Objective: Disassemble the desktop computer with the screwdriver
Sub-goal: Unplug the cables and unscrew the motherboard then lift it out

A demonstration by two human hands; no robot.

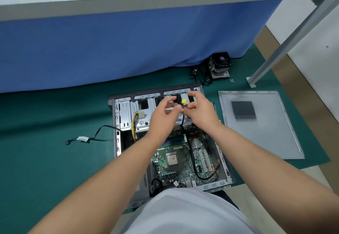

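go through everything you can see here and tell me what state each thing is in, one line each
Computer case: open, lying flat.
Side panel: off, flat on the mat.
Cooler: out, beside the case.
Yellow plug: unplugged, lifted above the case.
Left hand: pinching the cable.
Right hand: pinching below the plug.
Loose cable: on the mat.

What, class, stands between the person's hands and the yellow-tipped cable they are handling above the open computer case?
Nothing visible does. Both the left hand and the right hand are already at the black cable just below its yellow connector, raised above the open case. Motion blur hides exactly which fingers pinch it.
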